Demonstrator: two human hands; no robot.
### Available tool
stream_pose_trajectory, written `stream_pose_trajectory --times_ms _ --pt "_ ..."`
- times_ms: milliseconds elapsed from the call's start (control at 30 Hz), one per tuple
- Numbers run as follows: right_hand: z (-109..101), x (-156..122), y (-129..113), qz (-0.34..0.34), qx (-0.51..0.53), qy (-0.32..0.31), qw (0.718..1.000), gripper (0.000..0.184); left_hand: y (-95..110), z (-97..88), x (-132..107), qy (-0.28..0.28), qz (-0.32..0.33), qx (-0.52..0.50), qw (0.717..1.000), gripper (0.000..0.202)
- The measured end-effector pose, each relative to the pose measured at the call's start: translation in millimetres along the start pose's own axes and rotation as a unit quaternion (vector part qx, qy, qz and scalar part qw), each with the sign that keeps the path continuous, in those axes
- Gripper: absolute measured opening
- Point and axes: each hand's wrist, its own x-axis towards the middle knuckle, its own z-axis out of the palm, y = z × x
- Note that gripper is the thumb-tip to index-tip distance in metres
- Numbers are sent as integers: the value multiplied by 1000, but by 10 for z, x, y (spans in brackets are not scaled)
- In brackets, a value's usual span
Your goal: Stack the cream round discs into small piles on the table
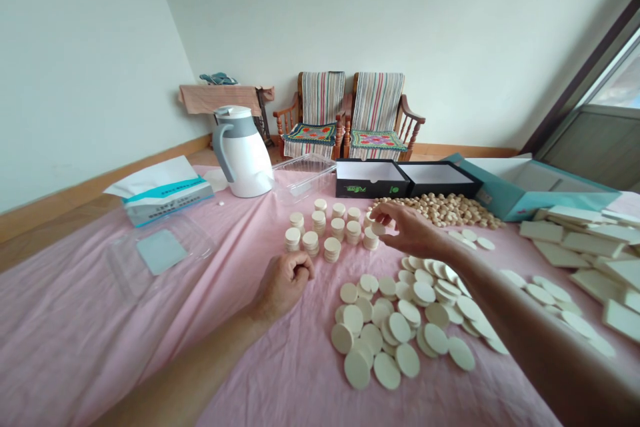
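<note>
We see the short stacks of pale discs (pixel 337 229) standing in uneven rows on the pink cloth (pixel 280 373), beyond our left hand and to the left of our right hand. We hold our left hand (pixel 286 283) just on the near side of the stacks, its fingers curled in, narrow, with nothing visible between them. Our right hand (pixel 393 227) reaches to the stacks' right edge, fingers bent down over the last of them; a pale disc shows under the fingertips, but we cannot tell whether we grip it. Nearer us than the stacks and off to their right, below our right hand, the loose discs (pixel 400 328) lie overlapping in a broad heap. We see wooden beads (pixel 445 208) piled beyond the stacks on the right, and a black box (pixel 371 178) directly behind them. The white jug (pixel 245 160) stands behind the stacks to their left, and the tissue pack (pixel 163 197) lies farther left of them.
</note>
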Motion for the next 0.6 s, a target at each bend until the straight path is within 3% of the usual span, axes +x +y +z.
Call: stream_pose_trajectory --times_ms 200,367,467,600 --pt "105 90 76 -9 -4 -14 1000 32 7 -6 1 -4 -6 -7 1000 24" --pt "8 -28 24 10 12 25 1000 26 -5 -8 -6 -6 -2 -8 1000 24" --pt "-85 -197 -85 31 19 -62 997 18 -9 -2 -5 -5 1 -7 1000 24" --pt "-104 -416 -234 31 7 -185 982 27 -10 4 -1 -2 0 0 1000 24"
